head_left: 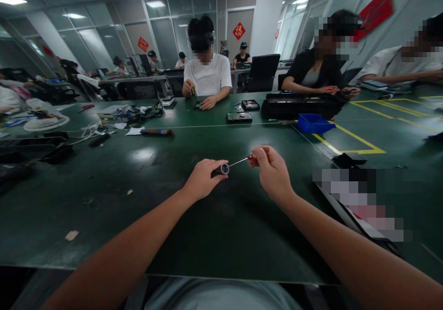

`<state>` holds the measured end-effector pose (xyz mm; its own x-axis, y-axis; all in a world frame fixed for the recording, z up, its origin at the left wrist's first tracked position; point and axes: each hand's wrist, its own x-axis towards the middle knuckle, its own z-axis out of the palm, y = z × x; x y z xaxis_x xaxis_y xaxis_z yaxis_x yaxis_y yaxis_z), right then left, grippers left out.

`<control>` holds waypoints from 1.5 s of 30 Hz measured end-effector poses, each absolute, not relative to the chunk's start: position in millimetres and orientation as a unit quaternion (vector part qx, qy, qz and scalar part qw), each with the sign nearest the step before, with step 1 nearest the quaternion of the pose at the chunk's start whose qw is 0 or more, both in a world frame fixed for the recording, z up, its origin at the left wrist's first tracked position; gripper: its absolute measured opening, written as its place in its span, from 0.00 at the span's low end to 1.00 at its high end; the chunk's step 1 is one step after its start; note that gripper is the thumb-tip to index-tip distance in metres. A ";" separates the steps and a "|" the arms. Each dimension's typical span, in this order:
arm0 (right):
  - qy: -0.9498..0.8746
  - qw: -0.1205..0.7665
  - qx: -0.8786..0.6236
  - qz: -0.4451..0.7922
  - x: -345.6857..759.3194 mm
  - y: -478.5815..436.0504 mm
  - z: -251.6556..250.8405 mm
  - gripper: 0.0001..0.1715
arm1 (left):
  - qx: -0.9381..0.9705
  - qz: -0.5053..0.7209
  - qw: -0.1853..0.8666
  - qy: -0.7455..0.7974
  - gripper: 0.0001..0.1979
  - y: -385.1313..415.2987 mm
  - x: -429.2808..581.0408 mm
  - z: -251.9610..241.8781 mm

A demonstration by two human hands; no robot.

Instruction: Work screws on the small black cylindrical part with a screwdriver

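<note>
My left hand [202, 177] is wrapped around a short black cylinder [224, 168], whose round, silver-rimmed end faces me and to the right. Between thumb and fingers of my right hand [273, 171] is a screwdriver [249, 157] with a red handle and a thin metal shaft. The shaft points left, and its tip is at the cylinder's rimmed end; whether it goes inside or only touches the rim, I cannot tell. Both hands are held over the green table [214, 236] near its front edge.
Farther off lie a dark tool with a red end [157, 132], hard drives [239, 117], a blue tray [314, 123] and a long black casing [301, 104]. Tangled cables [138, 111] are at the left. A person in a white shirt [207, 74] works opposite; others sit right.
</note>
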<state>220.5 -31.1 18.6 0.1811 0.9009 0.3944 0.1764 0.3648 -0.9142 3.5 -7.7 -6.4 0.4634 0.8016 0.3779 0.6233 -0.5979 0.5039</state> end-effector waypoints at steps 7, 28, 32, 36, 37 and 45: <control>-0.617 0.564 -0.472 0.280 216.6 -38.7 26.8 0.13 | 0.837 0.295 0.155 0.435 0.21 -10.8 4.2 -3.2; -0.675 0.481 -0.534 0.168 220.3 -44.2 31.6 0.19 | 0.833 0.300 0.158 0.437 0.22 -9.2 2.1 -5.3; -0.707 0.474 -0.495 0.174 219.5 -45.9 32.2 0.09 | 0.832 0.304 0.160 0.436 0.22 -9.2 1.7 -5.3; -0.708 0.467 -0.497 0.186 220.1 -46.9 34.9 0.09 | 0.832 0.299 0.168 0.436 0.21 -9.5 2.1 -5.7; -0.706 0.462 -0.502 0.190 220.2 -47.0 35.5 0.12 | 0.832 0.299 0.169 0.435 0.21 -9.5 2.2 -6.0; -0.711 0.445 -0.511 0.184 219.2 -45.5 33.4 0.16 | 0.827 0.299 0.167 0.446 0.21 -9.0 1.7 -6.2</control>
<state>219.2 -45.5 33.4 -0.0801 0.8919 0.4452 0.5634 0.4089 -0.7179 1.7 -9.0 -6.2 0.4239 0.8373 0.3452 0.6383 -0.5466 0.5420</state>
